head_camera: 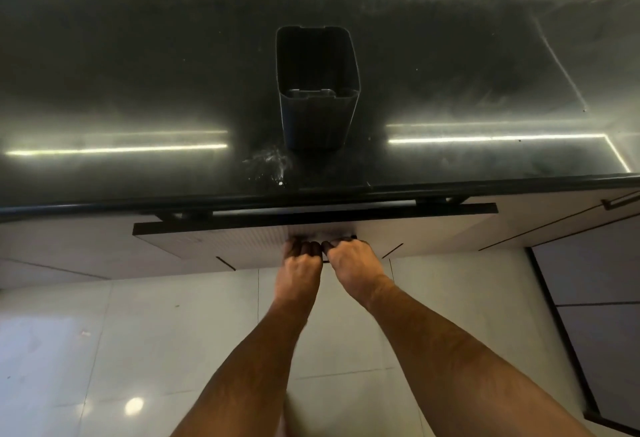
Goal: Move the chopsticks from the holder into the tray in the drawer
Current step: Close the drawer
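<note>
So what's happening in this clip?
A person stands at a dark counter, with both hands on the front of the drawer beneath it. The left hand and right hand curl over its handle. The drawer is barely open. The holder on the counter looks empty.

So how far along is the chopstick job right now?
Looks nearly finished: the holder on the counter stands empty. In hand: the left hand and right hand grip the handle on the drawer, which is barely ajar. Its inside is hidden, so the tray can't be checked.
</note>
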Available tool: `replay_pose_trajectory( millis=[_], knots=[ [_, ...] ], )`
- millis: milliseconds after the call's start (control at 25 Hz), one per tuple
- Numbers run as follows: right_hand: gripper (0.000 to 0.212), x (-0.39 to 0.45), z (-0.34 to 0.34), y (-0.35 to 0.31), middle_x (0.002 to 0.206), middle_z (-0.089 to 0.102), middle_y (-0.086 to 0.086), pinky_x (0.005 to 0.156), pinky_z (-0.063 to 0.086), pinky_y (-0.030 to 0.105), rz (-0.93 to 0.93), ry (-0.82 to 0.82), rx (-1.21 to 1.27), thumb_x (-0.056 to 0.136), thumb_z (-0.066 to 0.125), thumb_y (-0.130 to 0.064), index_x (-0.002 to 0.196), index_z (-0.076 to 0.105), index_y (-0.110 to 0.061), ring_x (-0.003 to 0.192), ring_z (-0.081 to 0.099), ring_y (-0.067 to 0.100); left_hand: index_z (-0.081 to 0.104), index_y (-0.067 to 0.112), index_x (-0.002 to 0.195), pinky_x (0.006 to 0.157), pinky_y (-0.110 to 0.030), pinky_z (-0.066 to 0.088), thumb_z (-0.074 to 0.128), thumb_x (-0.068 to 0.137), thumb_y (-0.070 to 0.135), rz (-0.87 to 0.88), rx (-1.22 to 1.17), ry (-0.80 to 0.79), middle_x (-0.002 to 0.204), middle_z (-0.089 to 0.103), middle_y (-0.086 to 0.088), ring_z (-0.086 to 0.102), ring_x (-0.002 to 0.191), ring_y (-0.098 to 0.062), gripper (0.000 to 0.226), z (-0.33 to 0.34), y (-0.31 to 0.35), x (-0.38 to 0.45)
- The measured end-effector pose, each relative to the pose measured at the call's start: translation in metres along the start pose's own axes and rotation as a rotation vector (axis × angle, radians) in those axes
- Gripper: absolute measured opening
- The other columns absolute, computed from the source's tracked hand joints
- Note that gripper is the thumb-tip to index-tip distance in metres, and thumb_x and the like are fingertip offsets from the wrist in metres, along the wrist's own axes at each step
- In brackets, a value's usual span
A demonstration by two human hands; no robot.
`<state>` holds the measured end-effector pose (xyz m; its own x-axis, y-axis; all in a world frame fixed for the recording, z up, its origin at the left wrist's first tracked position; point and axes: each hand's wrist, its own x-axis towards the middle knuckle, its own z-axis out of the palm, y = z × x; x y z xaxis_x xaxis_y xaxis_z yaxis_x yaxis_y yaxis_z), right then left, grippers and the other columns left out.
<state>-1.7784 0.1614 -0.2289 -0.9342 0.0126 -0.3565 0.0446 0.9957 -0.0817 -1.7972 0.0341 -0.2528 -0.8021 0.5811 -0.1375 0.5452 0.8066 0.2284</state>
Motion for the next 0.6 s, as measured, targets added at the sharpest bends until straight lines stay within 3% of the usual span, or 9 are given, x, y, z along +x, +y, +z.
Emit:
replay_pose_trajectory(
  millis=[80, 160, 200, 240, 280, 360, 440, 520, 600],
  knots=[
    [0.039, 0.015, 0.0, 0.004, 0.132, 0.061, 0.01, 0.107, 0.048, 0.041, 0.007, -0.008, -0.025, 0.099, 0.062, -0.017, 0.137, 0.055, -0.015, 0.119, 0.06, 0.028, 0.05, 0.015, 0.144, 0.121, -0.039, 0.017, 0.091, 0.07, 0.032, 0.022, 0.046, 0.034, 0.141, 0.058, -0.013, 0.05, 0.137, -0.027, 0.086, 0.005, -0.01, 0.011],
    [0.05, 0.028, 0.001, 0.008, 0.143, 0.054, 0.009, 0.115, 0.04, 0.043, 0.006, -0.038, -0.096, 0.097, 0.065, -0.021, 0.143, 0.048, -0.017, 0.132, 0.052, 0.03, 0.029, 0.009, 0.154, 0.124, -0.024, -0.002, 0.067, 0.093, 0.034, 0.131, 0.138, 0.028, 0.159, 0.03, -0.019, 0.023, 0.15, -0.024, 0.076, 0.009, -0.02, 0.023],
    [0.053, 0.032, 0.003, 0.01, 0.146, 0.051, 0.009, 0.116, 0.039, 0.044, 0.003, -0.05, -0.147, 0.096, 0.067, -0.022, 0.145, 0.045, -0.017, 0.134, 0.05, 0.03, 0.035, 0.005, 0.151, 0.117, -0.01, -0.006, 0.051, 0.103, 0.028, 0.151, 0.212, 0.106, 0.158, 0.034, -0.021, 0.025, 0.149, -0.022, 0.057, 0.006, -0.021, 0.028],
    [0.056, 0.035, 0.003, 0.011, 0.146, 0.05, 0.01, 0.115, 0.04, 0.044, 0.01, -0.063, -0.186, 0.095, 0.068, -0.021, 0.145, 0.045, -0.017, 0.133, 0.049, 0.031, 0.046, 0.0, 0.143, 0.112, -0.005, -0.004, 0.042, 0.105, 0.021, 0.095, 0.308, 0.192, 0.149, 0.046, -0.023, 0.035, 0.144, -0.025, 0.044, 0.013, -0.023, 0.035],
    [0.056, 0.039, 0.003, 0.011, 0.145, 0.051, 0.01, 0.113, 0.041, 0.044, 0.023, -0.075, -0.207, 0.093, 0.07, -0.02, 0.144, 0.045, -0.017, 0.131, 0.051, 0.032, 0.054, -0.002, 0.136, 0.112, -0.006, -0.001, 0.041, 0.104, 0.015, 0.058, 0.223, 0.109, 0.141, 0.054, -0.024, 0.042, 0.137, -0.029, 0.039, 0.015, -0.022, 0.04],
    [0.054, 0.046, 0.0, 0.013, 0.138, 0.055, 0.011, 0.106, 0.046, 0.044, 0.061, -0.084, -0.196, 0.091, 0.073, -0.018, 0.139, 0.048, -0.017, 0.125, 0.055, 0.032, 0.055, 0.003, 0.137, 0.12, -0.018, 0.011, 0.055, 0.099, 0.016, 0.052, 0.141, 0.007, 0.14, 0.057, -0.02, 0.046, 0.136, -0.03, 0.04, 0.011, -0.022, 0.047],
    [0.049, 0.051, -0.003, 0.014, 0.132, 0.059, 0.011, 0.101, 0.049, 0.042, 0.07, -0.057, -0.176, 0.091, 0.073, -0.017, 0.135, 0.052, -0.016, 0.119, 0.058, 0.031, 0.061, 0.012, 0.135, 0.121, -0.038, 0.025, 0.077, 0.083, 0.022, 0.096, 0.217, -0.014, 0.133, 0.064, -0.012, 0.054, 0.131, -0.027, 0.055, 0.011, -0.023, 0.054],
    [0.042, 0.055, -0.004, 0.015, 0.129, 0.062, 0.011, 0.098, 0.052, 0.041, 0.056, -0.003, -0.161, 0.093, 0.07, -0.016, 0.133, 0.055, -0.015, 0.116, 0.061, 0.03, 0.071, 0.018, 0.122, 0.118, -0.039, 0.032, 0.082, 0.076, 0.025, 0.122, 0.266, -0.032, 0.12, 0.072, -0.005, 0.063, 0.121, -0.022, 0.047, 0.005, -0.024, 0.062],
    [0.039, 0.056, -0.004, 0.018, 0.129, 0.063, 0.011, 0.097, 0.052, 0.04, 0.041, 0.052, -0.172, 0.094, 0.068, -0.015, 0.132, 0.057, -0.015, 0.117, 0.061, 0.03, 0.073, 0.021, 0.12, 0.117, -0.038, 0.033, 0.081, 0.076, 0.029, 0.121, 0.267, 0.069, 0.119, 0.073, -0.002, 0.063, 0.12, -0.02, 0.045, 0.016, -0.026, 0.064]
  ],
)
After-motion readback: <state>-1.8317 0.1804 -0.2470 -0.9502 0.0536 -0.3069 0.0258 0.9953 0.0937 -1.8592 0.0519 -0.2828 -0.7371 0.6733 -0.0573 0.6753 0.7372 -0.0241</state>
